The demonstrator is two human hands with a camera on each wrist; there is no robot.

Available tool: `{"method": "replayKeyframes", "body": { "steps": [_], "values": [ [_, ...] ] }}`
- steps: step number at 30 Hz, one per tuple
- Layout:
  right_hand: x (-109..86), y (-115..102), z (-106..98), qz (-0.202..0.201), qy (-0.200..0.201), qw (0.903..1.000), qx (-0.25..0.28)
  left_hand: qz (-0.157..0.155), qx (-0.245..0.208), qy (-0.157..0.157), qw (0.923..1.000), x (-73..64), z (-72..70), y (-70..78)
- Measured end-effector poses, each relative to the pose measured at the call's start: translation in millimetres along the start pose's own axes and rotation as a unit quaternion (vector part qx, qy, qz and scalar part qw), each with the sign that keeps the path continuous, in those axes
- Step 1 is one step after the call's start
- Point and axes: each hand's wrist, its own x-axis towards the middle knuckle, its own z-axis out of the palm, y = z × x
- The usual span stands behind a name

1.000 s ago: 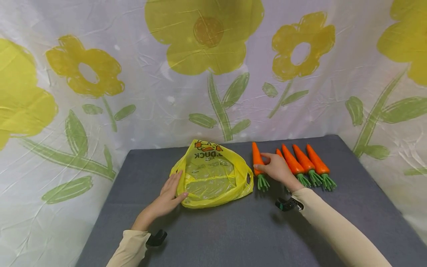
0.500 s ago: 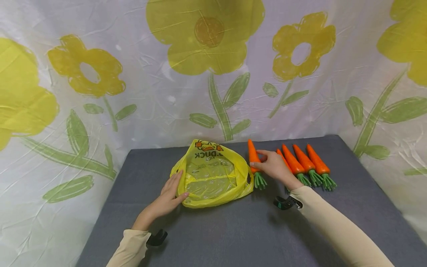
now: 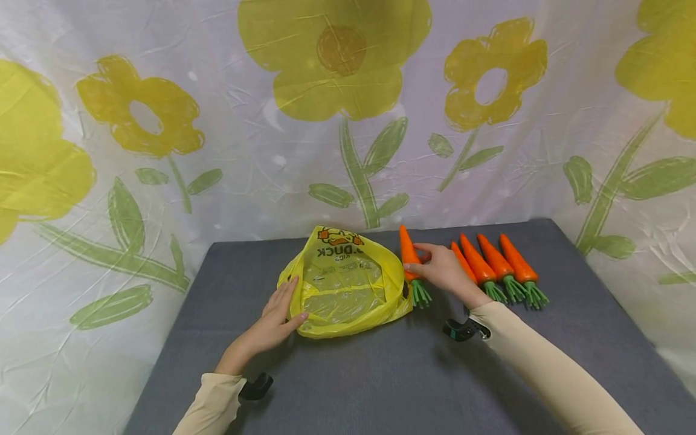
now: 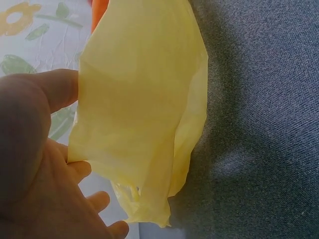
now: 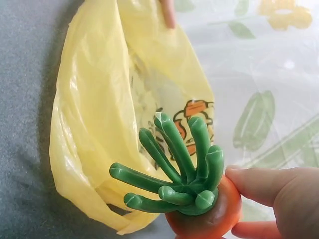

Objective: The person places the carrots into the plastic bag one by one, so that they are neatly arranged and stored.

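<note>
A yellow plastic bag point(image 3: 348, 328) with a duck print lies on the table with its mouth spread. Resting against the bag's left rim is my left hand point(image 3: 273, 321), fingers extended; the left wrist view has its thumb point(image 4: 62, 89) at the bag's edge. My right hand point(image 3: 446, 269) pinches an orange carrot point(image 3: 409, 251) between thumb and fingers, just right of the bag. This carrot's tip points away from me, and its green stalks point(image 5: 187, 174) show large in the right wrist view, in front of the bag.
Several more carrots point(image 3: 511, 263) lie in a row right of my right hand, the leftmost partly hidden by it. A dark grey cloth covers the table point(image 3: 348, 386). Behind stands a white curtain point(image 3: 250, 193) with yellow flowers.
My right hand has moved left with the carrot, bringing it close to the bag's right rim. The left hand and the bag have stayed put.
</note>
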Motion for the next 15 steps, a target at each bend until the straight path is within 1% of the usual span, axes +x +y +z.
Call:
{"method": "replayKeyframes", "body": {
  "steps": [5,15],
  "values": [
    [1.0,-7,2,-0.003,-0.001,1.0000,0.003,-0.001,0.001,-0.003,1.0000,0.2,-0.1,0.3],
    [2.0,-16,10,-0.002,-0.014,0.9996,0.024,0.004,0.008,0.004,1.0000,0.3,0.8,-0.3]
  ]
}}
